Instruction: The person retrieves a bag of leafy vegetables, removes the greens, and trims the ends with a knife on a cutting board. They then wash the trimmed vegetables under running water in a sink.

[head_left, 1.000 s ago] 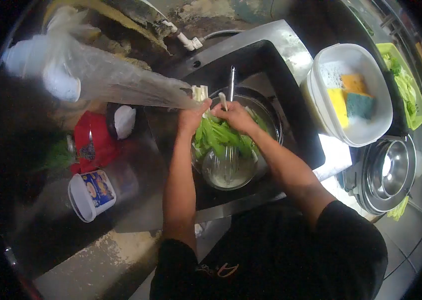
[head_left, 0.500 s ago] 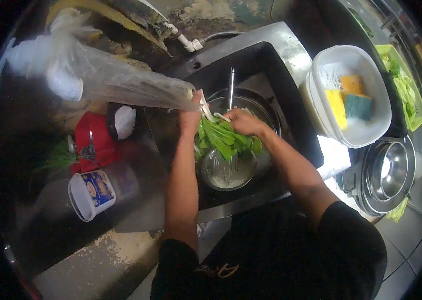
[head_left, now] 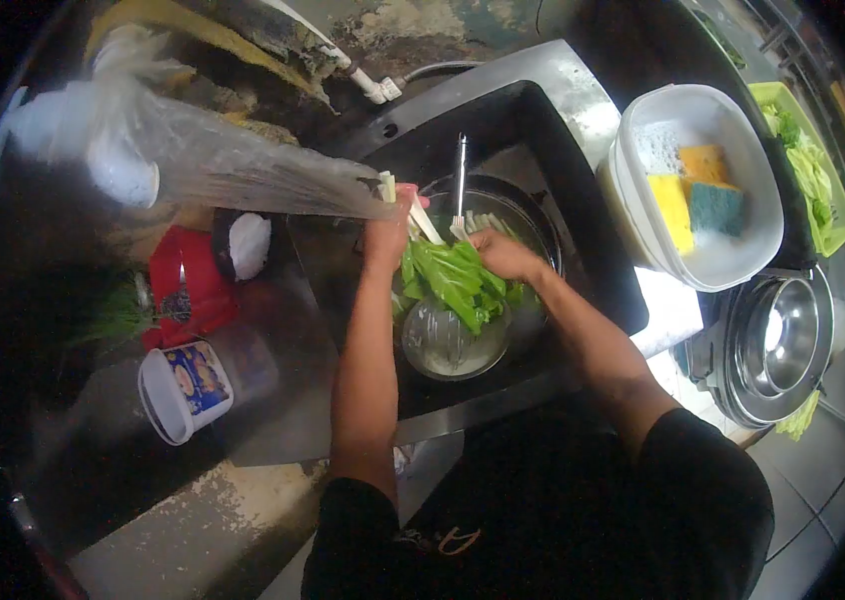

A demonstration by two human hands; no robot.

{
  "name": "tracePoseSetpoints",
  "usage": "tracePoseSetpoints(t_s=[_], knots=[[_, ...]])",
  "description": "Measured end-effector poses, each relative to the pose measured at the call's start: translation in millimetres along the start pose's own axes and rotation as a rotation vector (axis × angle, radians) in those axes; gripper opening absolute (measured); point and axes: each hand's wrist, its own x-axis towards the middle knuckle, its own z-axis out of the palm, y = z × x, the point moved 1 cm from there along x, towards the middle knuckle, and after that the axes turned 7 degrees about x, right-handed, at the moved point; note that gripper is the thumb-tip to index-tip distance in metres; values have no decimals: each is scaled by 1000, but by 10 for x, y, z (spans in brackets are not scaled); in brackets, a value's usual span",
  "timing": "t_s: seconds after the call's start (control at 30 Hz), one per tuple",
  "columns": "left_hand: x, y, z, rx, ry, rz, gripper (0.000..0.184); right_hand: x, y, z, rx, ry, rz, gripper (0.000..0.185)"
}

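Observation:
Over the dark sink [head_left: 598, 270], my left hand [head_left: 388, 238] is closed around the white stalks of a bunch of leafy greens [head_left: 453, 275]. Their broad green leaves hang down between my two hands. My right hand [head_left: 505, 255] pinches a pale stalk of the same greens beside the left one. Below the leaves is a clear round bowl [head_left: 455, 355], partly covered by them. A metal faucet [head_left: 461, 185] reaches down just behind my hands. Further back in the sink lies a dark round pan [head_left: 543, 210], with more pale stalks partly hidden by my right hand.
A white tub [head_left: 648, 190] with sponges stands at the sink's right edge. Steel bowls [head_left: 783, 345] and a green basket [head_left: 836, 225] of leaves are further right. To the left are a plastic bag [head_left: 243, 155], a red packet [head_left: 181, 260] and a labelled plastic tub [head_left: 183, 385].
The greens have shifted slightly, with leaves drooping a little lower and to the right. My right hand has moved slightly right, away from the left; both hands keep hold.

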Motion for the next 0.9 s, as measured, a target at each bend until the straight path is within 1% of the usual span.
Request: tracePoseSetpoints(t_s=[0.07, 0.13, 0.17, 0.23, 0.27, 0.37, 0.4, 0.5, 0.6, 0.67, 0.7, 0.77, 0.8, 0.87, 0.9], knots=[[-11, 22, -6, -8, 38, -17, 17, -29, -14, 49, 174, -24, 25, 17], [-41, 48, 24, -74, 57, -3, 16, -64, -122, 80, 146, 10, 20, 15], [-74, 49, 45, -72, 31, 30, 17, -78, -180, 93, 132, 28, 17, 14], [-145, 50, 52, -65, -16, 96, 17, 0, -72, 83, 139, 25, 68, 14], [-117, 58, 16, 8, 0, 76, 19, 33, -23, 81, 143, 24, 93, 14], [-82, 111, -23, -129, 95, -153, 22, -24, -35, 100, 196, 28, -23, 15], [-113, 136, -20, -175, 90, -68, 18, -5, -15, 97, 188, 13, -21, 15], [-113, -34, -16, -122, 116, 65, 15, 32, 32, 81, 151, -13, 8, 16], [-120, -73, -63, -116, 111, -61, 14, -21, -56, 101, 130, -1, 66, 19], [-153, 3, -9, -186, 158, -48, 16, -17, -75, 142, 177, 14, 69, 21], [-164, 38, 19, -220, 180, -41, 18, -7, -89, 153, 146, 23, 71, 24], [-228, 3, 9, -76, 77, 3, 19, 15, -177, 197, 85, 41, 75, 29], [-249, -9, -9, -3, 26, 27, 20, 44, -227, 208, 204, 30, 72, 33], [-227, -20, -159, -31, 88, -2, 20, 114, -296, 210, 445, 11, 66, 41], [-213, -24, -245, -45, 118, -17, 20, 147, -318, 230, 512, 33, 36, 41]])
